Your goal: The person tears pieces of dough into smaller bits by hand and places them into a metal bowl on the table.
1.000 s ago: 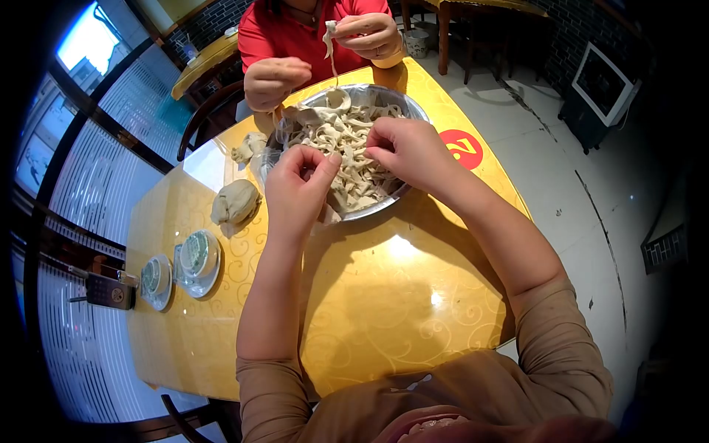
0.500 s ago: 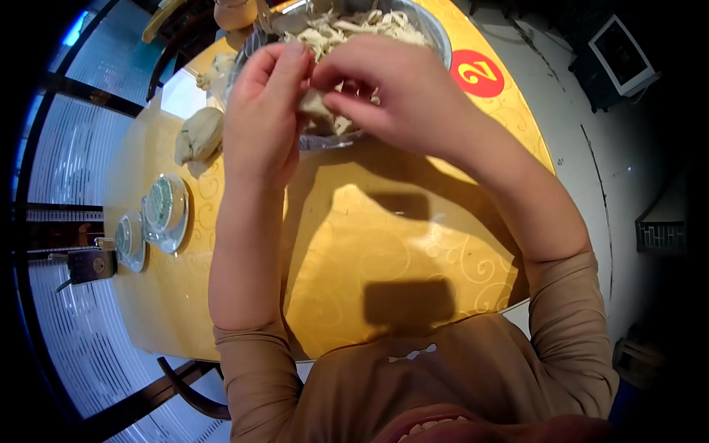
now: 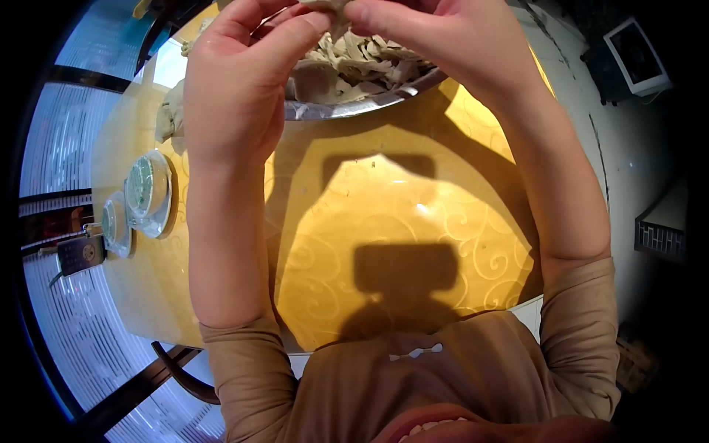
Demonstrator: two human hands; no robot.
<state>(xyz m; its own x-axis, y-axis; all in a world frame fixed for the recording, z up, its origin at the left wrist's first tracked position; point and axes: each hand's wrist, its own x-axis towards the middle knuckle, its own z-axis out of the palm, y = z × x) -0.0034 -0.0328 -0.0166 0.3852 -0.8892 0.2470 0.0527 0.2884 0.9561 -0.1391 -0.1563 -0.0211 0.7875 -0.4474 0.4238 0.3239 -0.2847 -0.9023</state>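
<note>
At the top of the head view, a pale grey-beige piece (image 3: 336, 9) is pinched between my two hands. My left hand (image 3: 247, 70) has its thumb pressed against its fingers at the piece's left side. On the piece's right side, my right hand (image 3: 443, 37) grips with thumb and fingers, its fingers partly cut off by the frame edge. Below and behind them is a metal bowl (image 3: 369, 105) holding many torn pale strips (image 3: 369, 63). A larger flat pale piece (image 3: 314, 80) lies inside the bowl's near left side.
A pale lump (image 3: 171, 114) sits on the yellow table (image 3: 399, 221) left of my left wrist. Two wrapped bowls on saucers (image 3: 148, 188) (image 3: 114, 221) stand farther left. A dark box (image 3: 80, 253) is beyond them. A chair arm (image 3: 181, 376) shows at the lower left.
The view has tipped downward, and the other person is out of frame. My hands came together and lifted above the bowl, with a pale piece now visible between them.
</note>
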